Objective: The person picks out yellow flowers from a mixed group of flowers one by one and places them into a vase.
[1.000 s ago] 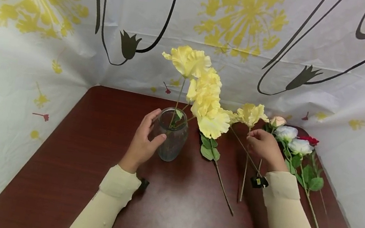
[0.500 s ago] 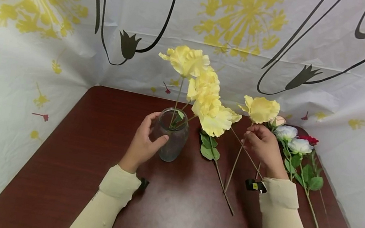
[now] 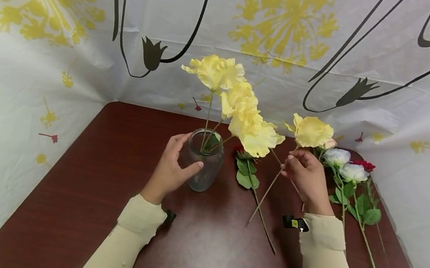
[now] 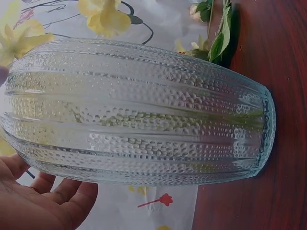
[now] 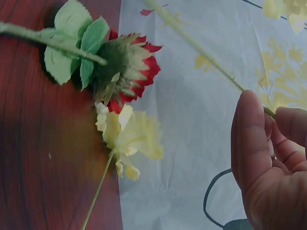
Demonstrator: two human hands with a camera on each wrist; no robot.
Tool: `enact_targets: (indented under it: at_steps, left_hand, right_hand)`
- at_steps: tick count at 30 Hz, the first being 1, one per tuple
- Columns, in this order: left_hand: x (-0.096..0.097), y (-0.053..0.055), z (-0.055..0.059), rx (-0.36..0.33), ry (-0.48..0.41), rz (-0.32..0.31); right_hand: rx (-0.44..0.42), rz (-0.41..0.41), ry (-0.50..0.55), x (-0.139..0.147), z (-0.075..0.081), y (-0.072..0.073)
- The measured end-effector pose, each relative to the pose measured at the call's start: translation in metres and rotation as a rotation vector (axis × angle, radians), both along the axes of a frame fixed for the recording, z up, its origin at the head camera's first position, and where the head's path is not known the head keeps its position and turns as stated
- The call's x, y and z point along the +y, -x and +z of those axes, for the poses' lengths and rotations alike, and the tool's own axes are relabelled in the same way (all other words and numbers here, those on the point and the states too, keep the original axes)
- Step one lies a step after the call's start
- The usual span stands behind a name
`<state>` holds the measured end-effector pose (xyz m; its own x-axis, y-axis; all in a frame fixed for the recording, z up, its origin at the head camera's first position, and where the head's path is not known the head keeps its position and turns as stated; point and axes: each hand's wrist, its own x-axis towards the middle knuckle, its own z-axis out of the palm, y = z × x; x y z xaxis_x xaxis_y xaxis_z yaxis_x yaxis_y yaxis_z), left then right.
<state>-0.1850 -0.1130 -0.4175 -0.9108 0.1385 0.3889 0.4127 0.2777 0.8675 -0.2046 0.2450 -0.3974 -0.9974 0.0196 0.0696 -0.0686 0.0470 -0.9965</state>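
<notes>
A clear ribbed glass vase (image 3: pixel 206 179) stands upright on the table, with several yellow flowers (image 3: pixel 215 73) leaning out to the right. My left hand (image 3: pixel 171 169) holds the vase from the left near its neck, thumb in front; its textured wall (image 4: pixel 144 115) fills the left wrist view. My right hand (image 3: pixel 308 175) pinches a yellow flower (image 3: pixel 313 132) by its stem (image 5: pixel 211 62) just below the bloom, stem slanting down-left. Between the vase and right hand lies a red flower (image 5: pixel 144 72) with green leaves. Another yellow flower (image 5: pixel 134 136) lies beside it.
Several white flowers (image 3: pixel 354 172), a red flower (image 3: pixel 366 165) and a pale pink one lie along the table's right side. White patterned cloth (image 3: pixel 289 35) hangs behind the table (image 3: pixel 79 206) and at both sides.
My right hand has lifted the yellow flower off the other one, and its stem's lower end has swung left across the red flower's stem. The vase has shifted slightly right under my left hand.
</notes>
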Motion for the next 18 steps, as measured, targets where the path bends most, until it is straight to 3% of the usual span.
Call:
enact_targets:
  at_steps: [5,10,13,18]
  left_hand:
    - [0.003,0.000,-0.002,-0.029,-0.031,-0.019]
    - [0.005,0.000,-0.002,-0.037,-0.056,-0.042]
    - [0.004,-0.001,-0.003,-0.018,-0.056,-0.053]
    - [0.001,0.000,-0.005,0.011,-0.074,-0.076]
  right_hand:
    - [0.062,-0.003,0.016,-0.007,0.005,-0.007]
    - [0.163,-0.016,0.110,-0.012,0.011,-0.015]
    - [0.227,-0.047,0.159,-0.015,0.015,-0.019]
    - [0.295,-0.169,0.228,-0.020,0.025,-0.027]
